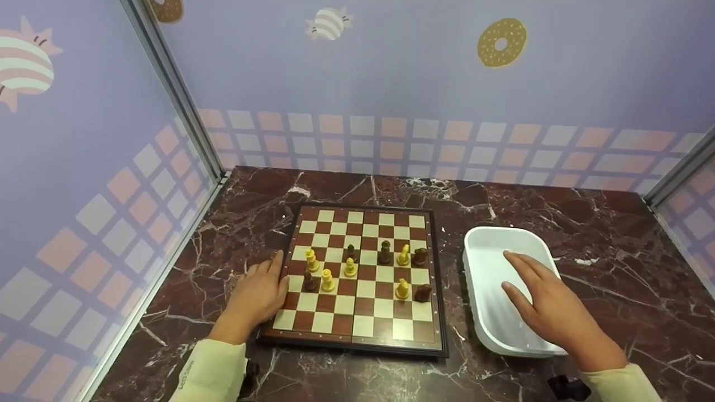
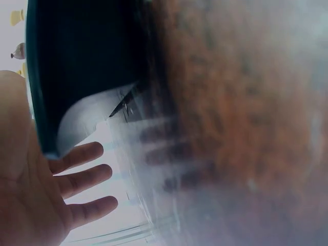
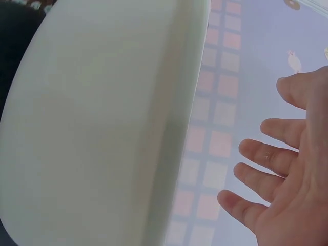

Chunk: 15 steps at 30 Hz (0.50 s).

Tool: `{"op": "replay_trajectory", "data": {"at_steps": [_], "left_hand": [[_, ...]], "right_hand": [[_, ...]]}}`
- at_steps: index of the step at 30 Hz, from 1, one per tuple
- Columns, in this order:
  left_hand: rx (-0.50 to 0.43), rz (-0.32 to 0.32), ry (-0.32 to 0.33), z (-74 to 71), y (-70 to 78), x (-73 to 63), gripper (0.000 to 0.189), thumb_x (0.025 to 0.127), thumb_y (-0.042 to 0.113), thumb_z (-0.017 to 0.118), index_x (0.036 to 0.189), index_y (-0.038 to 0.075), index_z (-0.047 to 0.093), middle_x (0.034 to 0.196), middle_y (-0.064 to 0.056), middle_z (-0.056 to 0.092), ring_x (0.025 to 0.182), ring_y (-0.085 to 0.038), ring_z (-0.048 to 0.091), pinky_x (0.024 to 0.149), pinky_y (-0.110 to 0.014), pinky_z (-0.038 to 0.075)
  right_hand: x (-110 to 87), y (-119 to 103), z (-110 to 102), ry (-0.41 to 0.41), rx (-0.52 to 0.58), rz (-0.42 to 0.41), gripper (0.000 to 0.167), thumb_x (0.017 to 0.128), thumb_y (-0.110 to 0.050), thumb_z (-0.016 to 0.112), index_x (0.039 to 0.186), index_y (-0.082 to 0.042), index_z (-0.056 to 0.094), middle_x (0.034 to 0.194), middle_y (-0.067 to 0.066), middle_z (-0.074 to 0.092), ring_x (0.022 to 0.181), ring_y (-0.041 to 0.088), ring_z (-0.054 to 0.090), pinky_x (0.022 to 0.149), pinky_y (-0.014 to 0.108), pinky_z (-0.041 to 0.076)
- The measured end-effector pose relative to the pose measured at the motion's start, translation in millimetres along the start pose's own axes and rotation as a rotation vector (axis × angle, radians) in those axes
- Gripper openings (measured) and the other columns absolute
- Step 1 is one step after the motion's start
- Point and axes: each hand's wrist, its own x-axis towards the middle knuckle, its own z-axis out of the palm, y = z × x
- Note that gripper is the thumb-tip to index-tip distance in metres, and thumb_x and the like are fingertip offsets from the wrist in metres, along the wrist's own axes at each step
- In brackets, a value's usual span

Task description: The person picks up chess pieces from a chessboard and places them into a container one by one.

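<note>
A brown-and-cream chessboard (image 1: 366,322) lies on the marble table, with several yellow and dark chess pieces standing on it. My left hand (image 1: 257,291) is at the board's left edge, fingers extended forward and the thumb side right by the rim. In the left wrist view the left fingers (image 2: 84,180) look straight and spread. Over a white plastic tub (image 1: 485,312), right of the board, hovers my right hand (image 1: 556,310). Its fingers are spread and hold nothing, as the right wrist view also shows. A yellow knight (image 1: 402,289) and a dark knight (image 1: 423,293) stand near the board's right side.
Farther left on the board are a yellow rook (image 1: 328,281) and a dark piece (image 1: 310,281). A tall dark piece (image 1: 384,253) stands right of the fold. A patterned wall (image 1: 357,139) closes off the back, with another panel (image 1: 111,212) along the left.
</note>
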Motion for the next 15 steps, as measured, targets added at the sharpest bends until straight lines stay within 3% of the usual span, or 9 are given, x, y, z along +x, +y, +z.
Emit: {"op": "replay_trajectory", "data": {"at_steps": [15], "left_hand": [[-0.001,0.021,0.005,4.3,2.7,3.8,0.056,0.098,0.026,0.045,0.147,-0.002,0.038,0.130,-0.025,0.052,0.118,-0.042,0.049,0.096,-0.060,0.040]], "right_hand": [[4.5,-19,5,-0.027,-0.002,-0.015,0.054,0.095,-0.026,0.061,0.144,-0.009,0.046,0.139,0.014,0.051,0.126,0.036,0.050,0.101,0.054,0.040]]}}
